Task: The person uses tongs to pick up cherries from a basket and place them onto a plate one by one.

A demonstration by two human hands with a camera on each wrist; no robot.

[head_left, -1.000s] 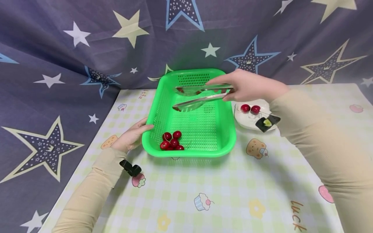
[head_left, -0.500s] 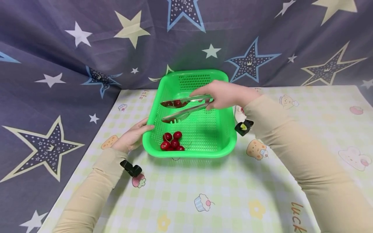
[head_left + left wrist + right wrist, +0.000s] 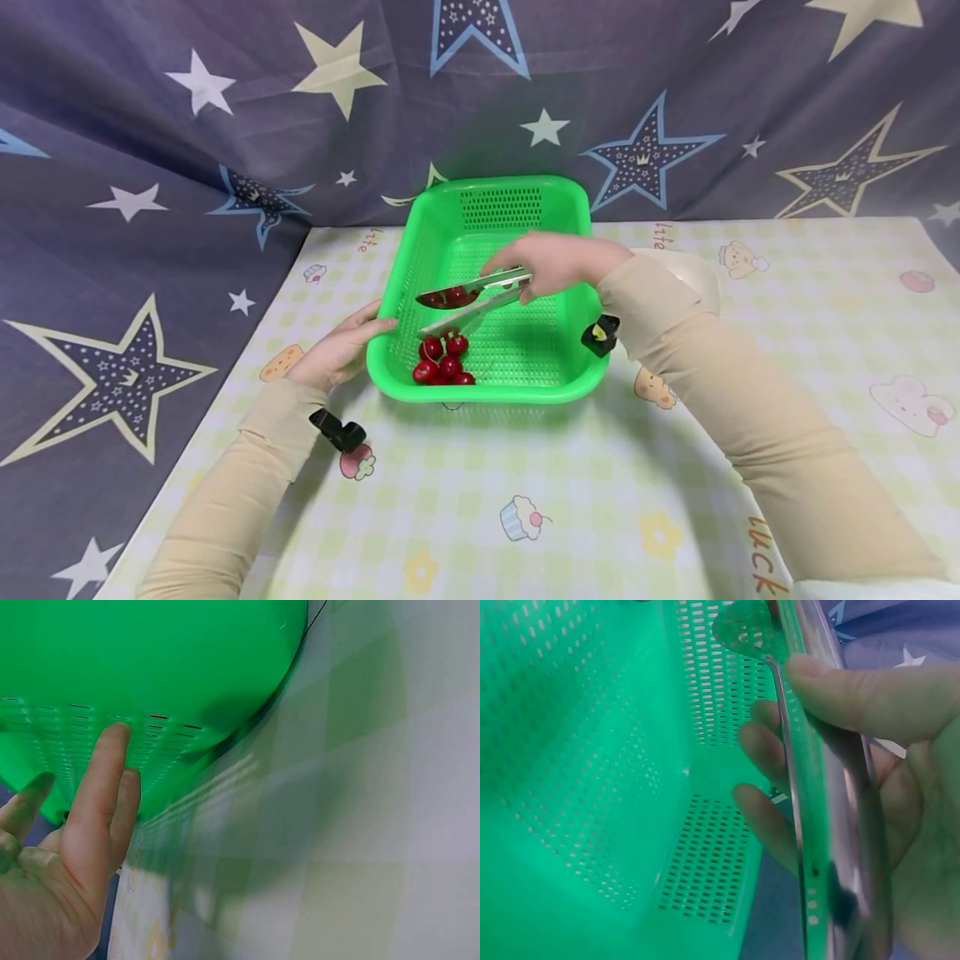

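Observation:
My right hand (image 3: 551,262) grips metal tongs (image 3: 472,321) over the green basket (image 3: 592,354). The tongs' two arms stand apart, pointing left. Red patches show on the upper arm's inner face; I cannot tell if they are reflections. Just below the tongs, several red cherries (image 3: 450,367) lie bunched in the basket's near left corner. My left hand (image 3: 345,346) is at the basket's left side, a digit over the rim. In the left wrist view, its fingers (image 3: 94,802) are extended against the outer wall. Only the near handle part of the tongs (image 3: 832,787) fills the right wrist view.
Right of the basket, a white plate (image 3: 701,279) is partly covered by my right sleeve (image 3: 720,383). A checked cloth (image 3: 600,517) with printed pictures covers the table. A dark star-patterned curtain (image 3: 480,125) hangs behind and at the left.
My right hand and the tongs have moved left and toward me, down to the bunched cherries. The right sleeve now hides the plate's two cherries. The left hand stays put.

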